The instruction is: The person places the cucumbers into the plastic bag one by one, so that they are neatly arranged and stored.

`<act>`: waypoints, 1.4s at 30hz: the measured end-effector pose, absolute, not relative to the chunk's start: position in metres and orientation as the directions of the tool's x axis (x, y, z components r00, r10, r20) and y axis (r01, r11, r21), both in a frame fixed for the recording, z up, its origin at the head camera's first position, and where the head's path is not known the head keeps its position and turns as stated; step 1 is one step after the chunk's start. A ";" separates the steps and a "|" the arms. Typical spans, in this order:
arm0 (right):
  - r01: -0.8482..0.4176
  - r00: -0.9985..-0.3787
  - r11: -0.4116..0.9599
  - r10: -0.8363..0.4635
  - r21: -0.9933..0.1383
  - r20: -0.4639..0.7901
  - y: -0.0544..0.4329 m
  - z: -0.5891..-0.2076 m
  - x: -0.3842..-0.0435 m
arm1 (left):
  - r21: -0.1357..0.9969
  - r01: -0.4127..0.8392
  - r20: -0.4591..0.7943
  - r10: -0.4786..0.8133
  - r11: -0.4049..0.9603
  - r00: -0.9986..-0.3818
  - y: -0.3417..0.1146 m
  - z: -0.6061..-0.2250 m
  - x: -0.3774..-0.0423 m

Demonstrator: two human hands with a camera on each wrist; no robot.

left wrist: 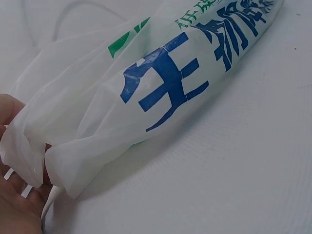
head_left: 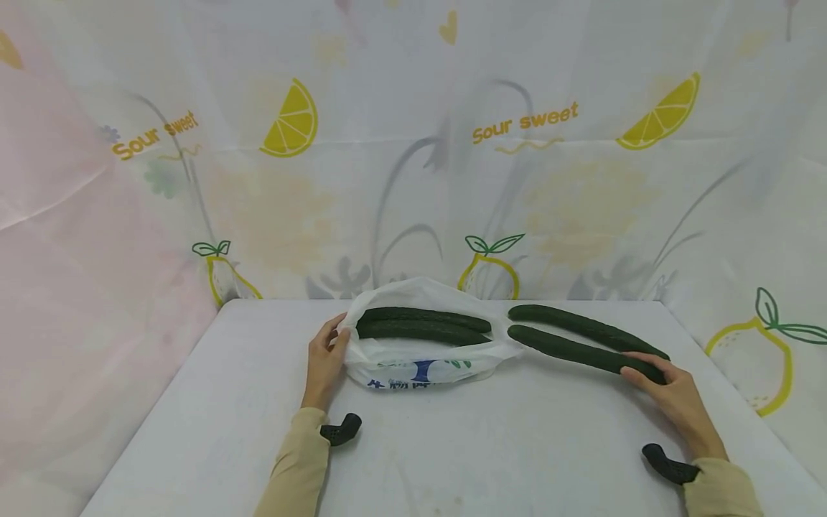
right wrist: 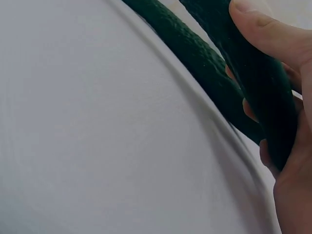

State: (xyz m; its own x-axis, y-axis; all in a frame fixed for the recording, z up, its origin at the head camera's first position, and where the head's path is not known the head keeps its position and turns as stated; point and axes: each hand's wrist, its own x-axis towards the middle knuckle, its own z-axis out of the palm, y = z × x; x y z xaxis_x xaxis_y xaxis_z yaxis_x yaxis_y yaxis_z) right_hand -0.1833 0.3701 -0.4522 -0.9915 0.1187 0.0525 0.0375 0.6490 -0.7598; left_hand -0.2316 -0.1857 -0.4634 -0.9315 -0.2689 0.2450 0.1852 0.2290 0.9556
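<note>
A white plastic bag [head_left: 426, 370] with blue and green print lies on the table, its opening spread and two dark green cucumbers [head_left: 423, 330] showing inside. My left hand [head_left: 326, 359] grips the bag's left edge; in the left wrist view the thin plastic [left wrist: 73, 156] bunches at the fingers. Curled round the right end of a long cucumber [head_left: 568, 348] is my right hand [head_left: 665, 391]. That cucumber's far tip points at the bag's right side. Just behind it runs another cucumber [head_left: 588, 327], also visible in the right wrist view [right wrist: 195, 63].
The white table [head_left: 491, 452] ends at a fabric backdrop [head_left: 388, 179] printed with lemons. Black curved pieces [head_left: 342, 431] stick out at both wrists, beside the tan sleeves [head_left: 297, 459].
</note>
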 end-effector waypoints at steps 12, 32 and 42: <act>-0.063 -0.980 0.696 0.092 -0.715 0.175 0.358 -0.450 -0.188 | 0.956 0.156 0.220 -0.255 0.248 -0.942 -0.177 -0.434 -0.212; -0.105 -0.966 0.681 0.102 -0.725 0.235 0.336 -0.444 -0.196 | 0.951 0.193 0.253 -0.252 0.241 -0.934 -0.177 -0.436 -0.214; -0.074 -0.974 0.698 0.103 -0.713 0.203 0.324 -0.437 -0.202 | 0.946 0.211 0.271 -0.243 0.247 -0.931 -0.177 -0.436 -0.215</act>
